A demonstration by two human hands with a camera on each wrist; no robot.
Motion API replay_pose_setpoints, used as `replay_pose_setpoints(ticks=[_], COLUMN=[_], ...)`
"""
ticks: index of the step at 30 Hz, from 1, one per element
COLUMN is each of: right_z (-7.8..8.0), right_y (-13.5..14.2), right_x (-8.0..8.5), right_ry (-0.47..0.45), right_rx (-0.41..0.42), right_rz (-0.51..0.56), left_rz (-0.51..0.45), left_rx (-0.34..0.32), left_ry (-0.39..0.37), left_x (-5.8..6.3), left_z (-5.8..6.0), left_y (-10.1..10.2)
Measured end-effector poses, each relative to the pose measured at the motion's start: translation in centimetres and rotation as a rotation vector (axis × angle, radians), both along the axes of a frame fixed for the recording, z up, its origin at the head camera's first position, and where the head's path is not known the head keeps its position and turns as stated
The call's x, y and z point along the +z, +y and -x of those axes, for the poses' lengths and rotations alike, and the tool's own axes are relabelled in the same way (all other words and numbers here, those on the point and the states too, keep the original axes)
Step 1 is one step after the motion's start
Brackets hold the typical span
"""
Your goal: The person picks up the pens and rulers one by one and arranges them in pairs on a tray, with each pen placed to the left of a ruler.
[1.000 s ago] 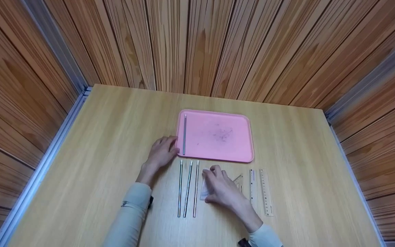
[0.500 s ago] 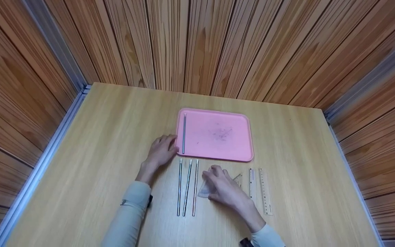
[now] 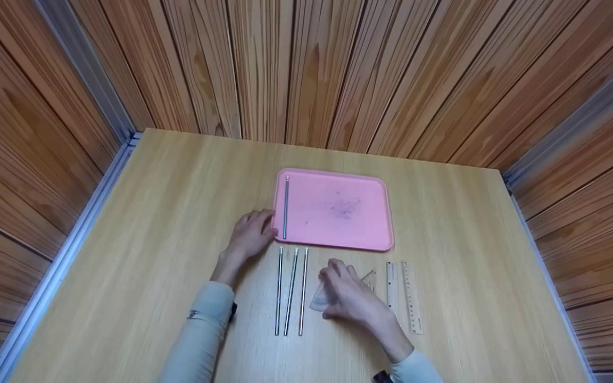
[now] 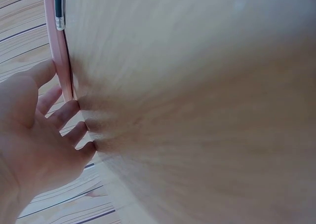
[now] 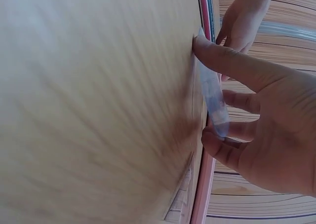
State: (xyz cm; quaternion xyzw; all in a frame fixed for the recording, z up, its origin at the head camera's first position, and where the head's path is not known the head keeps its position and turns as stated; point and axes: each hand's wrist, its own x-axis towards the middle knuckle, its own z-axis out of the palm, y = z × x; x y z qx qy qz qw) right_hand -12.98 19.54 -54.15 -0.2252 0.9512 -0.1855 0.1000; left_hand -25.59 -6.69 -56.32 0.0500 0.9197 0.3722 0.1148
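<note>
My right hand (image 3: 350,295) holds a clear flat plastic piece (image 3: 319,299) with a pointed corner, close over the table. In the right wrist view, my thumb is at one end of that piece (image 5: 213,95) and fingertips at the other. My palm hides part of it, and a clear set square (image 3: 370,279) lies partly behind the hand. My left hand (image 3: 249,233) rests at the left edge of the pink tray (image 3: 338,248), thumb and fingers loosely spread along the rim. One pencil (image 3: 286,207) lies lengthwise inside the tray.
Three pencils (image 3: 290,291) lie side by side on the table in front of the tray. Right of the set square are a clear ruler (image 3: 391,284) and a second ruler (image 3: 412,298). Wood-patterned walls (image 3: 264,69) enclose the table (image 3: 179,175).
The plastic piece has tilted, its near corner swinging from upright alignment to a slant, and the right hand has shifted slightly right. The left hand and tray hold their place.
</note>
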Motion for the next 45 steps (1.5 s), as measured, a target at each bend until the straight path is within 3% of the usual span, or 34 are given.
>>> replay_pose_setpoints(ticks=[12,24,45], right_z=[-0.2,0.4,0.8], right_y=[0.0,0.9,1.5], right_x=[0.1,0.8,1.1], right_ry=[0.028,0.064,0.062], right_rx=[0.049,0.066,0.053], right_rz=[-0.052,0.140,0.198], left_rz=[-0.009,0.003,0.000], left_rx=[0.016,0.000,-0.010], left_ry=[-0.001,0.005,0.027], left_x=[-0.2,-0.2,-0.1], left_z=[-0.2,0.0,0.0], left_y=[0.0,-0.1,-0.1])
